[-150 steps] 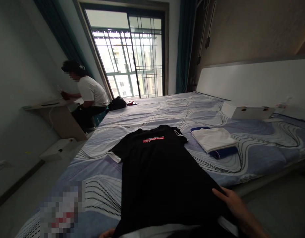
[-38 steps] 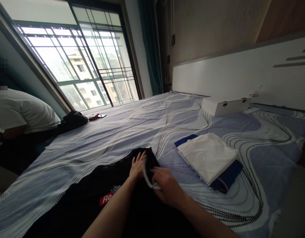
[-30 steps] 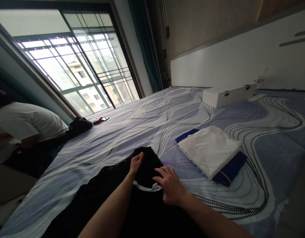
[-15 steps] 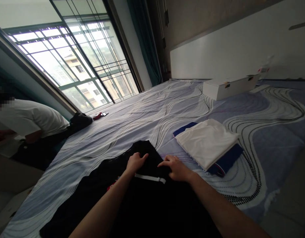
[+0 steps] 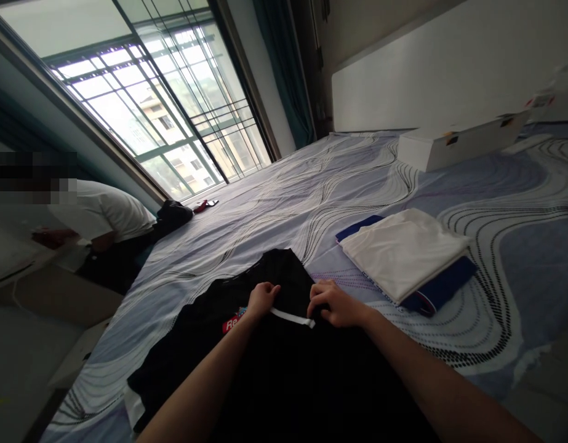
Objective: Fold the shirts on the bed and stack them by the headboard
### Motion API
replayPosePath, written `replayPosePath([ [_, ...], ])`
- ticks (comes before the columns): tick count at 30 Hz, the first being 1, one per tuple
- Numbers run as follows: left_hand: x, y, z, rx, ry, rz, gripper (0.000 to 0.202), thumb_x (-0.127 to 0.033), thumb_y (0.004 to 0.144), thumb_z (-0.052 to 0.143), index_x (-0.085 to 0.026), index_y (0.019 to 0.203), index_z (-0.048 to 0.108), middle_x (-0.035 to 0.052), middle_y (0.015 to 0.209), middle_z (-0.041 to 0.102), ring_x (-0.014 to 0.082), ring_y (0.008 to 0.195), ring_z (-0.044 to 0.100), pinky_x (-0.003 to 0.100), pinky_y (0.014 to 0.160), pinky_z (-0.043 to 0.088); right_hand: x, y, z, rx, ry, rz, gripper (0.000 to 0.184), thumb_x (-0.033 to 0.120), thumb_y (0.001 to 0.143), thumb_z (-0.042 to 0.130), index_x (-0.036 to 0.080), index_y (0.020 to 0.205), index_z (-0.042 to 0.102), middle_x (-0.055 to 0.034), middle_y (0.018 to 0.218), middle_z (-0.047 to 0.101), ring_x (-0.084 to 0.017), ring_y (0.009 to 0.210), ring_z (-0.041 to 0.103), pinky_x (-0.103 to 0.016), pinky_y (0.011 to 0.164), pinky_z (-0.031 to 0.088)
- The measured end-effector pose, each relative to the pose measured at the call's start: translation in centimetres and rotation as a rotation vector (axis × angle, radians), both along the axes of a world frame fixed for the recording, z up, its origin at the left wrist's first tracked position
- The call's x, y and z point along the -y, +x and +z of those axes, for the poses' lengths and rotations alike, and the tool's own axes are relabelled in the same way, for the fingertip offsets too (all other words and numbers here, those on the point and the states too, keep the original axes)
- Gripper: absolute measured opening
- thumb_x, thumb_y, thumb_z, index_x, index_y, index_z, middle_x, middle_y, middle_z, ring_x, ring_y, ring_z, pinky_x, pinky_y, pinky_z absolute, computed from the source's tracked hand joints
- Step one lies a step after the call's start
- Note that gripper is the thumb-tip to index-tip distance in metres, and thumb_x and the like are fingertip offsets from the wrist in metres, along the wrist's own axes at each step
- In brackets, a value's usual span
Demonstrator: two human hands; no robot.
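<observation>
A black T-shirt (image 5: 210, 332) is spread on the bed in front of me, with a red printed patch and a white strip across its dark cloth. My left hand (image 5: 263, 298) is closed on the cloth near one end of the white strip, thumb and fingers together. At the strip's other end, my right hand (image 5: 336, 303) pinches the shirt's edge with curled fingers. To the right of that hand lies a folded white garment (image 5: 406, 252) on top of a folded blue one (image 5: 450, 280). The lower part of the black cloth merges with the dark area below my arms.
The bed (image 5: 265, 224) has a wavy-patterned sheet. A white box (image 5: 459, 147) stands toward the headboard, a clear bottle (image 5: 540, 101) behind it. At the left, a person in a white shirt (image 5: 112, 209) sits by the bed, near a black bag (image 5: 173, 212).
The view has shifted, so the scene sits differently in the frame. More of the red patch, with letters, now shows beside my left arm. Both hands stay on the shirt.
</observation>
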State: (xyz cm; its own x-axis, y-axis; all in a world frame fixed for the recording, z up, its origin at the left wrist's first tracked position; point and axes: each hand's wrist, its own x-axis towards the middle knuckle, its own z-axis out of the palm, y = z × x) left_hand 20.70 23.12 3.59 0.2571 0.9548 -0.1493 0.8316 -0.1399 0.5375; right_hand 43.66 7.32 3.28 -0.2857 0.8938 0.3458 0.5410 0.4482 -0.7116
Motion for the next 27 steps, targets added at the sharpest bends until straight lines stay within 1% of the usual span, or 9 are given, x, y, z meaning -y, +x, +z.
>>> replayPosePath([
  [3, 0.3, -0.3, -0.3, -0.002, 0.017, 0.033, 0.033, -0.044, 0.083, 0.065, -0.018, 0.063, 0.062, -0.0017, 0.053, 0.054, 0.0138, 0.056, 0.053, 0.026, 0.055, 0.033, 0.0, 0.6, 0.2, -0.132, -0.069, 0.017, 0.032, -0.003, 0.066, 0.052, 0.021, 0.073, 0.072, 0.0010, 0.078, 0.059, -0.016, 0.084, 0.057, -0.035, 0.091, 0.044],
  [5, 0.5, -0.6, -0.2, -0.004, 0.006, 0.046, 0.035, -0.046, 0.085, 0.062, -0.018, 0.065, 0.063, -0.0019, 0.052, 0.054, 0.0142, 0.051, 0.053, 0.026, 0.053, 0.035, 0.1, 0.6, 0.1, -0.098, -0.088, -0.020, 0.043, -0.002, 0.063, 0.053, 0.022, 0.093, 0.074, 0.0016, 0.080, 0.059, -0.017, 0.084, 0.057, -0.035, 0.091, 0.044],
  [7, 0.7, -0.8, 0.0, -0.005, 0.003, 0.044, 0.036, -0.050, 0.085, 0.062, -0.018, 0.068, 0.065, -0.0008, 0.054, 0.057, 0.0156, 0.052, 0.056, 0.027, 0.053, 0.037, 0.3, 0.0, 0.1, -0.006, -0.042, -0.060, 0.067, 0.001, 0.060, 0.058, 0.025, 0.122, 0.067, -0.0016, 0.102, 0.063, -0.021, 0.102, 0.056, -0.041, 0.101, 0.039],
  [9, 1.2, -0.9, 0.4, -0.007, 0.029, 0.039, 0.031, -0.048, 0.081, 0.067, -0.018, 0.074, 0.068, 0.0020, 0.063, 0.065, 0.0182, 0.061, 0.063, 0.027, 0.058, 0.042, 0.5, -0.9, 0.0, 0.078, 0.019, -0.059, 0.078, 0.004, 0.059, 0.064, 0.029, 0.133, 0.061, -0.0051, 0.121, 0.060, -0.026, 0.117, 0.050, -0.047, 0.108, 0.032],
  [15, 7.0, -3.2, 0.4, 0.008, 0.160, 0.080, 0.032, -0.041, 0.090, 0.055, -0.018, 0.108, 0.069, 0.0097, 0.102, 0.074, 0.0236, 0.096, 0.069, 0.033, 0.085, 0.052, 0.5, -1.5, -0.2, 0.095, -0.013, 0.037, 0.037, 0.001, 0.064, 0.059, 0.028, 0.080, 0.079, 0.0002, 0.086, 0.064, -0.019, 0.092, 0.058, -0.044, 0.104, 0.033],
  [17, 10.3, -5.9, -0.3, -0.044, 0.296, 0.042, 0.039, -0.042, 0.093, 0.049, -0.020, 0.119, 0.067, 0.0113, 0.122, 0.070, 0.0259, 0.116, 0.063, 0.039, 0.102, 0.047, 0.4, -1.0, -0.3, 0.084, -0.011, 0.034, 0.037, 0.001, 0.063, 0.058, 0.028, 0.077, 0.079, 0.0001, 0.089, 0.066, -0.019, 0.094, 0.059, -0.044, 0.104, 0.034],
  [20, 14.6, -12.2, -1.5, -0.249, 0.414, 0.022, 0.051, -0.043, 0.093, 0.045, -0.026, 0.140, 0.055, 0.0082, 0.154, 0.047, 0.0274, 0.145, 0.039, 0.045, 0.119, 0.033, 0.4, -0.6, -0.2, 0.089, 0.015, 0.033, 0.043, 0.006, 0.064, 0.060, 0.029, 0.094, 0.080, -0.0015, 0.109, 0.069, -0.023, 0.107, 0.058, -0.045, 0.108, 0.032],
  [24, 17.5, -21.9, -2.1, -0.407, 0.351, 0.313, 0.057, -0.045, 0.093, 0.040, -0.024, 0.145, 0.049, 0.0088, 0.159, 0.041, 0.0292, 0.150, 0.030, 0.051, 0.120, 0.029, 0.9, -1.4, 0.7, 0.126, -0.008, -0.046, 0.047, 0.018, 0.074, 0.063, 0.028, 0.119, 0.073, -0.0043, 0.119, 0.070, -0.027, 0.116, 0.058, -0.057, 0.118, 0.019],
  [27, 18.0, -26.5, -1.6, -0.328, 0.421, 0.510, 0.057, -0.044, 0.095, 0.030, -0.019, 0.141, 0.051, 0.0129, 0.153, 0.047, 0.0261, 0.145, 0.039, 0.044, 0.119, 0.032, 2.0, -4.3, 1.8, 0.176, 0.028, -0.183, 0.037, 0.027, 0.085, 0.060, 0.026, 0.120, 0.072, -0.0076, 0.124, 0.070, -0.032, 0.126, 0.054, -0.066, 0.119, 0.009],
])
